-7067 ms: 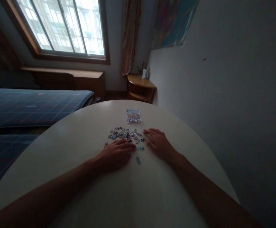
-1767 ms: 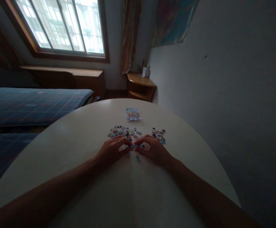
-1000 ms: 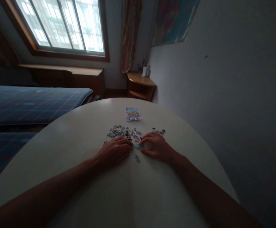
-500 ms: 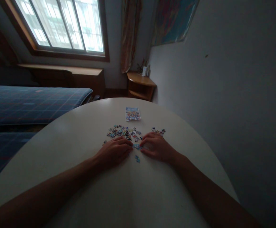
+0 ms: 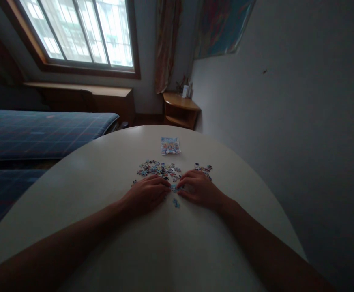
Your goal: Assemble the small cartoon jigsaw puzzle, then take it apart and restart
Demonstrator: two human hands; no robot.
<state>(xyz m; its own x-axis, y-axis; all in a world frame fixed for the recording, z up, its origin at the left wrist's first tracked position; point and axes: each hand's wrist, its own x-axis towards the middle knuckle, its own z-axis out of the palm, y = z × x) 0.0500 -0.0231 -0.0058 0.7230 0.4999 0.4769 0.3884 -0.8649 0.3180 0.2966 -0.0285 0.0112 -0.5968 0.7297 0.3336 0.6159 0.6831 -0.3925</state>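
Small blue jigsaw puzzle pieces (image 5: 174,187) lie on the table between my two hands. From the left, my left hand (image 5: 148,193) rests low on the table with its fingertips closed on their left edge. The curled thumb and fingers of my right hand (image 5: 197,187) grip them from the right. Fingers hide part of these pieces, so how they join is unclear. Just nearer to me lies a separate light blue puzzle piece cluster (image 5: 176,203). Beyond my hands spreads a loose pile of puzzle pieces (image 5: 157,167), with a smaller group of pieces (image 5: 205,167) behind my right hand.
A picture card or packet (image 5: 170,146) lies farther back on the round white table (image 5: 112,162). To the left is a bed with a blue plaid mattress (image 5: 43,134). A wooden corner shelf (image 5: 181,101) stands behind, and a wall runs along the right.
My right hand has shifted slightly left, narrowing the gap to my left hand and covering more of the blue pieces. My left hand has stayed nearly still.
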